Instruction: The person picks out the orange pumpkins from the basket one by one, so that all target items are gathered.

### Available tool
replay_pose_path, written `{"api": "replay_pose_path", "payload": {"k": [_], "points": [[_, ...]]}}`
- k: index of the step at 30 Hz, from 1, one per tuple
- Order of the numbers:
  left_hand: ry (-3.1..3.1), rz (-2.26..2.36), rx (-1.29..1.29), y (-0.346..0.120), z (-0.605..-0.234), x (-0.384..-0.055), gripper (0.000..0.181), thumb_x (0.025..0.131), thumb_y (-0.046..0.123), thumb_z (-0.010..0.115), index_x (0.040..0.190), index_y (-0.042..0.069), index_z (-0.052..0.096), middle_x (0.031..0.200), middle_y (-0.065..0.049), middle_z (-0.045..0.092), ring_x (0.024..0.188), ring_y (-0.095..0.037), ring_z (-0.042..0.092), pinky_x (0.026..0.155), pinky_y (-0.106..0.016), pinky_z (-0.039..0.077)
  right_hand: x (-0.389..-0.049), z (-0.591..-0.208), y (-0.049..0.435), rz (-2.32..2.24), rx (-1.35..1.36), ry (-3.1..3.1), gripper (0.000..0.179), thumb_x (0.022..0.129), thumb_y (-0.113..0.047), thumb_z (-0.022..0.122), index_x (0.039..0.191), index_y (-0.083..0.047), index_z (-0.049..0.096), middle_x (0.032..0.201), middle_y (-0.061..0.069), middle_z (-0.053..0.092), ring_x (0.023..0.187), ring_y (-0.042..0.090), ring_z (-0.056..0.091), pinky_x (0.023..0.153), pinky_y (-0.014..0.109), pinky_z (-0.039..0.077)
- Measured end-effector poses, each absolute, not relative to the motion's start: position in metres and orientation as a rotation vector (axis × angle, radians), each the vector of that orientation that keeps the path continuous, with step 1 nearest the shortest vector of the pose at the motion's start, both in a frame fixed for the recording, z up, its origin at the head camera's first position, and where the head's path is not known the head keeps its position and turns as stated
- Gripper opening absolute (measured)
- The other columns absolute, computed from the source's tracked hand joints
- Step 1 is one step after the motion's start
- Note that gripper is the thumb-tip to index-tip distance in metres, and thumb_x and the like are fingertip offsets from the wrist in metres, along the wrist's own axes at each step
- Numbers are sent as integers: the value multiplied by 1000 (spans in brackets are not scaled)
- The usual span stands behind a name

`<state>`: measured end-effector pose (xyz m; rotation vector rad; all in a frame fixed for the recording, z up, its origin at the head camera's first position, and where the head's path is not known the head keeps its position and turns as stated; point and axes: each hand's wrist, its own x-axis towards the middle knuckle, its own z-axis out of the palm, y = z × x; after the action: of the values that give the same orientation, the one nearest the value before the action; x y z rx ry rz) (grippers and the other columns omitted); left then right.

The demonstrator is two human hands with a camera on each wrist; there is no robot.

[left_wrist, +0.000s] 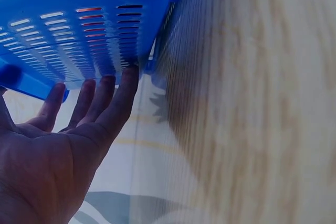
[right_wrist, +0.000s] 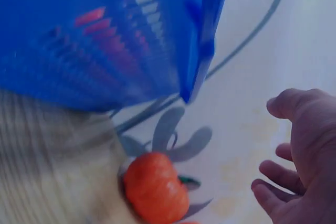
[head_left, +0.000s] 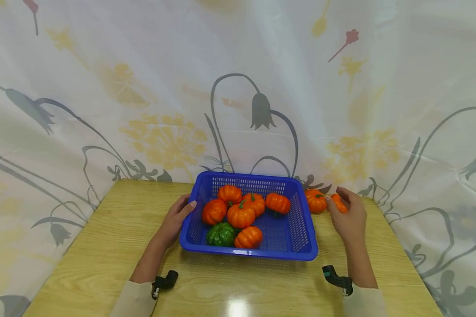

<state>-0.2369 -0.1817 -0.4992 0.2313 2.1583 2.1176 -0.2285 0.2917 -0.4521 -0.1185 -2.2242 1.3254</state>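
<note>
A blue plastic basket (head_left: 250, 254) stands on the table, holding several small orange pumpkins (head_left: 241, 215) and a dark green one (head_left: 221, 234). My left hand (head_left: 175, 219) grips its left rim, thumb on top; in the left wrist view the fingertips (left_wrist: 107, 81) press against the slotted outer wall. To the right of the basket lie two more orange pumpkins, one (head_left: 315, 201) beside the basket wall and another (head_left: 339, 203) partly behind my right hand (head_left: 349, 215). That hand hovers over the farther one, thumb and fingers spread apart with nothing between them in the right wrist view.
The wooden table (head_left: 238, 286) ends at a white curtain (head_left: 238, 132) printed with flowers, which hangs close behind the basket. A black wrist mount (head_left: 164, 281) sits on the left wrist, and a similar black mount (head_left: 337, 279) is on the right one.
</note>
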Motion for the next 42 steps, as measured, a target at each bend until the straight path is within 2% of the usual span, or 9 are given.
{"api": "replay_pose_path", "payload": {"k": [3, 6, 12, 19, 21, 24, 27, 35, 42], "points": [[2157, 2116, 244, -182, -499, -237, 56, 113, 32, 51, 158, 2, 41, 154, -27, 50, 135, -41, 55, 103, -39, 55, -226, -444, 280, 1298, -2, -2222, 45, 97, -4, 75, 139, 8, 61, 135, 24, 61, 129, 39, 58, 111, 19, 44], [2147, 2119, 239, -182, -500, -238, 55, 113, 32, 52, 158, 2, 42, 154, -26, 50, 135, -42, 55, 103, -41, 56, -225, -441, 268, 1279, 144, -2208, 44, 95, 1, 75, 137, 8, 63, 133, 23, 63, 125, 39, 60, 106, 11, 43], [2144, 2120, 240, -181, -500, -239, 54, 113, 31, 52, 158, 3, 42, 154, -26, 50, 136, -43, 55, 104, -44, 55, -221, -438, 244, 1269, 355, -2209, 47, 92, 1, 81, 136, 4, 64, 132, 22, 65, 121, 38, 63, 103, 10, 44], [2158, 2109, 232, -183, -501, -237, 55, 113, 33, 51, 159, 4, 42, 155, -25, 49, 137, -41, 54, 106, -42, 54, -219, -437, 219, 1241, 511, -2237, 48, 89, 0, 84, 133, 5, 65, 129, 22, 67, 118, 38, 66, 103, 11, 46], [2161, 2107, 225, -184, -502, -238, 54, 113, 33, 51, 158, 4, 43, 155, -24, 49, 137, -41, 54, 106, -42, 54, -219, -438, 212, 1215, 533, -2275, 47, 89, -2, 85, 132, 6, 66, 128, 20, 68, 117, 36, 67, 102, 17, 50], [2165, 2104, 224, -184, -503, -238, 54, 113, 33, 51, 158, 4, 43, 155, -24, 50, 137, -41, 54, 105, -41, 54, -217, -439, 202, 1161, 554, -2337, 47, 89, -7, 87, 129, 5, 67, 125, 18, 69, 115, 35, 69, 101, 35, 56], [2165, 2105, 225, -184, -503, -238, 54, 113, 33, 51, 159, 4, 42, 155, -24, 49, 136, -41, 54, 104, -40, 55, -215, -441, 194, 1105, 569, -2404, 48, 89, -14, 88, 129, 2, 68, 124, 15, 70, 114, 32, 69, 98, 51, 56], [2163, 2105, 217, -183, -504, -238, 54, 113, 33, 51, 158, 4, 43, 155, -24, 50, 136, -40, 54, 105, -40, 54, -210, -446, 174, 1033, 638, -2595, 49, 93, -30, 85, 131, -2, 68, 126, 13, 70, 116, 32, 66, 101, 51, 55], [2165, 2106, 222, -183, -502, -239, 55, 113, 34, 51, 159, 5, 42, 154, -24, 50, 136, -39, 54, 104, -38, 55, -207, -446, 159, 1032, 646, -2774, 47, 94, -36, 82, 125, -3, 72, 122, 14, 73, 113, 33, 67, 99, 51, 55]]}}
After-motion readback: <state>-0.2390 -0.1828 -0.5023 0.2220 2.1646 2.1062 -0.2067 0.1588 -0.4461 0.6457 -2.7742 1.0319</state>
